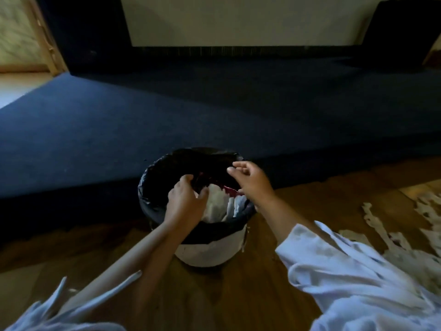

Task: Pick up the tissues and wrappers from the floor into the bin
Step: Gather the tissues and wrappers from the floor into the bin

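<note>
Reaching down from the lower left, a bare forearm leads to the left hand (185,199), which sits over the near-left part of the bin's mouth with its fingers curled down and the thumb pressed against the white tissues (218,206) heaped inside; whether it actually grips them or only pushes on them cannot be told. The bin (210,253) is a small round white pail lined with a black bag (152,185) folded over its rim, standing on the wooden floor (238,295) right at the edge of a dark blue carpet (214,103). Something dark red (229,189) shows just behind the tissues in the bin. Right of that, the right hand (250,181) hovers above the far-right rim, fingers loosely spread and half bent, holding nothing. Its arm runs back into a loose white sleeve (358,271). Farther right, pale scraps (381,225) lie scattered on the wood, too blurred to tell apart.
</note>
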`<state>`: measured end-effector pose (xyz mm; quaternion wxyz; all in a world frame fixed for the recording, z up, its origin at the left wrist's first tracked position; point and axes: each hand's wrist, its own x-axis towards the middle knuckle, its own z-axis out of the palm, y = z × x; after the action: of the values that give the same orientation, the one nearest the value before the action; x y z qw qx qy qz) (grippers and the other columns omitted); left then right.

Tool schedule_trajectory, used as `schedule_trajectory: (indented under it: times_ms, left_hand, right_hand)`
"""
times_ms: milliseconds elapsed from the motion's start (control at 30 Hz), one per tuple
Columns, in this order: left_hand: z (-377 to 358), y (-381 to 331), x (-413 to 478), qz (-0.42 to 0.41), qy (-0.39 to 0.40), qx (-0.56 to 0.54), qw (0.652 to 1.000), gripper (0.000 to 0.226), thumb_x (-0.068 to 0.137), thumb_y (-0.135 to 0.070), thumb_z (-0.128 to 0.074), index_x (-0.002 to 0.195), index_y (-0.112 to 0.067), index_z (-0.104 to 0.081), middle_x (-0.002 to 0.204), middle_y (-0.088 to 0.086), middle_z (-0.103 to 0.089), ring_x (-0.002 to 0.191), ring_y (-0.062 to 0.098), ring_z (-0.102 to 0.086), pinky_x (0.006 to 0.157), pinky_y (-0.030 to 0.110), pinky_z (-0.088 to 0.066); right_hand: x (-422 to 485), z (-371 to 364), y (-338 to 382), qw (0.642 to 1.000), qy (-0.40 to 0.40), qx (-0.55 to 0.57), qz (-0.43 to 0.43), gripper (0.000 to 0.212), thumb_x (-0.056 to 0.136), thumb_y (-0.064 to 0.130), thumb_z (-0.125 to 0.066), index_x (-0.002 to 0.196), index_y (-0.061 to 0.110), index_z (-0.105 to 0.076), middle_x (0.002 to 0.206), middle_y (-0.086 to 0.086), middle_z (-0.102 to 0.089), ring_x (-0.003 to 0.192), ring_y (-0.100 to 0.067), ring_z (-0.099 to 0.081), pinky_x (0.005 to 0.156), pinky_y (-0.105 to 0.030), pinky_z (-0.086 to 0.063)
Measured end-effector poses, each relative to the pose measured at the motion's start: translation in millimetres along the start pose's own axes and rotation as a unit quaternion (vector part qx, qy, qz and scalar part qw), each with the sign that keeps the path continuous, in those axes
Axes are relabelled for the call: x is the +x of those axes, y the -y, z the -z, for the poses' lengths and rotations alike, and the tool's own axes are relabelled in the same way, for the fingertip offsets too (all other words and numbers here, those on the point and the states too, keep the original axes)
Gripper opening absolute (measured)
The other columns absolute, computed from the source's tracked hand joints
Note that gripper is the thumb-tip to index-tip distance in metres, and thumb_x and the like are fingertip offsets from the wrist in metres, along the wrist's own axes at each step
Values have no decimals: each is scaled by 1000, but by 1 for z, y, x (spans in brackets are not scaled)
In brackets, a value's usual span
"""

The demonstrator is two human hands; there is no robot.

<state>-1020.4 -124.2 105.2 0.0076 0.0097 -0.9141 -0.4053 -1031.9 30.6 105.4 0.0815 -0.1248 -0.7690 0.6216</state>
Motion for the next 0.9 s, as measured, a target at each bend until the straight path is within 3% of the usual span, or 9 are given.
schedule_trajectory:
  times_ms: [67,133,233,333,467,600,700,800,900]
  left_hand:
    - [-9,-8,-15,-59,2,23,998,55,91,-35,-52,140,-21,-33,144,3,-38,134,20,-34,110,38,-35]
    - [-21,-19,-32,-140,7,33,990,51,92,-33,-51,139,-23,-33,145,-3,-34,138,15,-26,114,33,-27]
    - [-51,-34,-54,-255,30,29,966,47,93,-31,-48,138,-26,-34,145,-8,-32,139,9,-21,114,23,-17]
    - [-96,-38,-67,-307,92,11,947,46,93,-33,-47,138,-29,-34,146,-12,-30,137,-1,-17,111,16,-15]
    - [-174,-28,-73,-250,177,-4,952,44,93,-31,-48,135,-27,-37,141,-5,-39,128,9,-40,103,18,-33]
    - [-250,-1,-66,-181,262,45,947,55,92,-28,-53,141,-22,-30,142,2,-37,132,21,-37,104,25,-36]
    - [-290,16,-54,-159,315,167,921,68,92,-38,-50,148,-26,-13,155,4,-14,143,24,-16,114,35,-23]
    - [-310,31,-39,-181,340,262,885,75,90,-46,-50,149,-31,-5,158,1,-4,145,25,-4,117,39,-10]
    - [-319,48,-31,-205,391,345,828,82,86,-63,-41,148,-34,3,159,-1,3,146,26,2,116,47,-6]
  right_hand:
    - [-5,20,-9,997,-51,53,8,11,91,18,-56,101,17,-61,99,-2,-62,93,-16,-58,72,-29,-52]
    - [-11,44,-25,992,-99,81,-3,13,92,13,-53,89,23,-61,87,3,-62,84,-13,-59,64,-24,-51]
    - [-28,87,-61,987,-143,58,-53,14,93,16,-52,93,25,-62,89,3,-64,82,-12,-60,69,-26,-51]
    - [-42,134,-114,976,-175,35,-121,15,94,18,-49,102,21,-61,99,-2,-64,90,-19,-61,77,-34,-51]
    - [-56,185,-203,952,-242,-66,-176,14,93,14,-49,93,16,-63,111,-18,-63,102,-34,-59,93,-46,-48]
    - [-65,224,-269,924,-244,-223,-195,22,87,9,-59,106,1,-63,116,-24,-61,111,-38,-54,95,-41,-41]
    - [-74,240,-309,890,-152,-373,-212,52,88,37,-58,134,18,-43,147,-13,-33,137,-34,-27,111,-49,-25]
    - [-76,245,-333,863,-128,-385,-301,81,76,70,-50,144,42,-14,158,3,7,143,-36,9,112,-59,0]
    - [-65,246,-337,868,-183,-308,-344,87,70,81,-39,143,43,-11,158,1,6,142,-39,11,110,-64,5]
